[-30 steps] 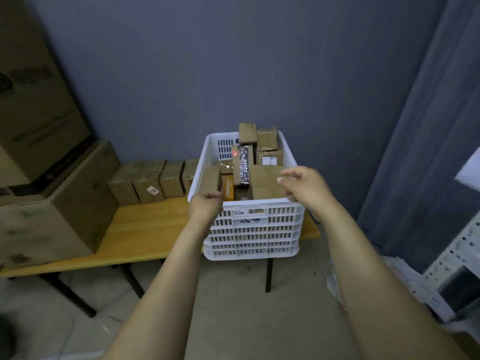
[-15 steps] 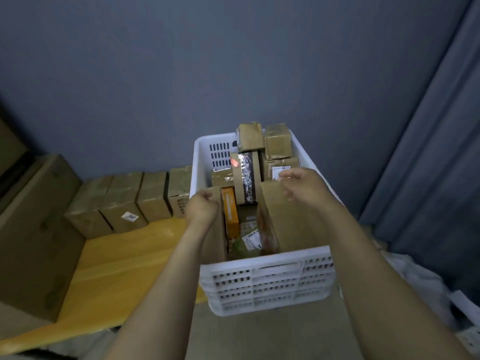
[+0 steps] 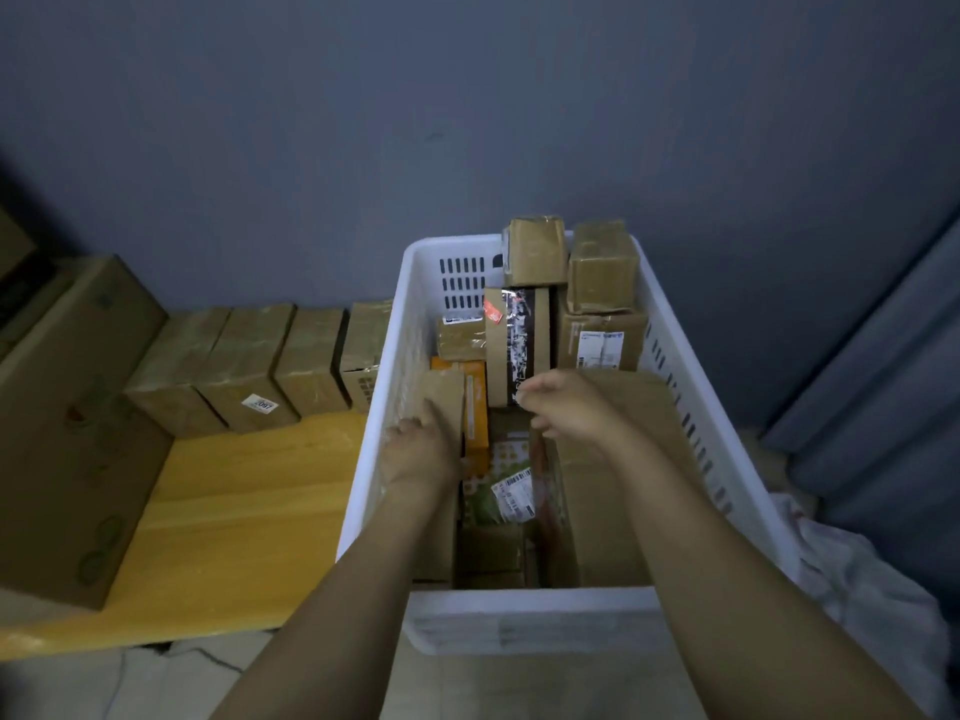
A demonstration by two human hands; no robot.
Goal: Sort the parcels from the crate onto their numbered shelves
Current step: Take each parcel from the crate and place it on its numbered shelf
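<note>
You look to be near the start: the white crate (image 3: 519, 610) is packed with parcels and no shelf is in view. Your left hand (image 3: 423, 452) curls round a narrow cardboard parcel (image 3: 445, 394) standing on end against the crate's left wall, long axis vertical. Your right hand (image 3: 569, 407) pinches the top edge of a large flat parcel (image 3: 631, 459) by the right wall.

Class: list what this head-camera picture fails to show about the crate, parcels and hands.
The numbered shelves: outside the head view's frame.
Print on the labelled parcel: too small, blurred.
Grips of the left hand and right hand: fingers blurred, contact hidden.
Floor of the crate: covered by parcels and forearms.
</note>
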